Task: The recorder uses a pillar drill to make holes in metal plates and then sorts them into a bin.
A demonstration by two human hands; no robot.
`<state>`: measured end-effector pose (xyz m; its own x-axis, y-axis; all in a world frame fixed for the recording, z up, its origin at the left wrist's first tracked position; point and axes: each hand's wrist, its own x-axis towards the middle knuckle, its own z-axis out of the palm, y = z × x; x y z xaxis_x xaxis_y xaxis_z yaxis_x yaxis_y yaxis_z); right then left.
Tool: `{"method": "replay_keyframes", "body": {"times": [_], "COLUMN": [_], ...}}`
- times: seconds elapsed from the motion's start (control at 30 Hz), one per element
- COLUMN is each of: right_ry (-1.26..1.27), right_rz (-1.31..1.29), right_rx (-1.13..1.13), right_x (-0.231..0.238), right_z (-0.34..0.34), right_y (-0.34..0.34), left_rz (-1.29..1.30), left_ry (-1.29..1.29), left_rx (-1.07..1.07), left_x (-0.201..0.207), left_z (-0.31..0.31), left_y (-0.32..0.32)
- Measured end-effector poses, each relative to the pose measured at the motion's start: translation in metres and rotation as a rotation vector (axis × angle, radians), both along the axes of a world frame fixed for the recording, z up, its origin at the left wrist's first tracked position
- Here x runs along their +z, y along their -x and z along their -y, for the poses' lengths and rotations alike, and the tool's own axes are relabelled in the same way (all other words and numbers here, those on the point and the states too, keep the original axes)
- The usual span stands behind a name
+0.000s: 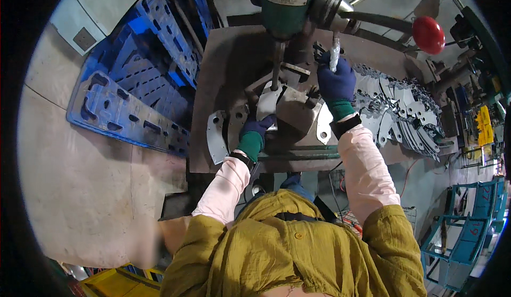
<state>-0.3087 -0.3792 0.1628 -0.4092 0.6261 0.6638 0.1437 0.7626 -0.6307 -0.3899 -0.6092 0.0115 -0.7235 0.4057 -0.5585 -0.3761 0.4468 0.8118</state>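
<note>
A green drill press (285, 17) stands over the worktable, and its long spindle (277, 65) reaches down to a curved grey metal plate (266, 105). My left hand (257, 129), in a dark blue glove with a green cuff, is closed on the near end of that plate and holds it on the fixture block (298, 111). Gloved alike, my right hand (337, 81) is wrapped round a silver-covered feed lever (335, 54) of the press. Left of my left hand lie two curved plates, a light one (215, 136) and a darker one (238, 120). Another plate (323, 125) rests below my right wrist.
A large pile of similar metal plates (394, 108) covers the table's right side. A second lever with a red knob (428, 35) sticks out above it. Blue plastic pallets (125, 113) stand to the left of the brown table (213, 62). Blue metal racks (468, 233) are at the lower right.
</note>
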Motion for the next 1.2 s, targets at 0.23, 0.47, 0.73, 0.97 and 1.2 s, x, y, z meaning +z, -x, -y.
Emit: {"method": "replay_keyframes", "body": {"times": [0.23,0.47,0.73,0.97,1.2], "right_ry": [-0.16,-0.273,-0.394,-0.534,-0.034], "right_rz": [-0.005,0.033,0.102,0.219,0.071], "right_rx": [-0.056,-0.058,-0.124,-0.148,0.118], "right_x": [-0.005,0.0,-0.007,0.056,0.012], "right_z": [-0.022,-0.022,-0.11,-0.124,-0.032], "right_y": [-0.004,0.004,0.025,0.032,0.013], "left_rz": [0.173,0.108,0.108,-0.027,0.094], "left_ry": [-0.069,-0.051,-0.232,-0.082,0.014], "left_rx": [0.063,0.004,0.041,0.084,0.087], "left_x": [0.045,0.014,0.054,0.049,0.058], "left_z": [-0.011,-0.003,-0.005,-0.008,-0.001], "left_y": [-0.015,-0.004,-0.018,-0.021,-0.017]}}
